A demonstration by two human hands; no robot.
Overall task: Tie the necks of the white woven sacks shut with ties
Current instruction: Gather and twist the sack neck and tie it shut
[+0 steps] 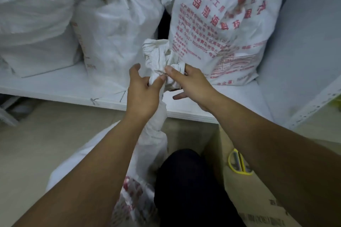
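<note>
A white woven sack [147, 145] lies between my forearms, its bunched neck [158, 57] pointing away from me. A thin dark tie [160, 73] crosses the neck where it is gathered. My left hand [142, 90] grips the neck just below the tie, thumb and fingers curled round the cloth. My right hand [186, 83] holds the neck from the right side, its thumb pressed at the tie. Whether the tie is knotted is too blurred to tell.
A white shelf board [70, 86] carries several filled white sacks [114, 24], one with red print [217, 29]. A grey wall panel [302, 42] stands at right. A cardboard box [258, 195] with yellow-handled scissors [238, 162] sits at lower right. My dark-trousered knee [184, 180] is below.
</note>
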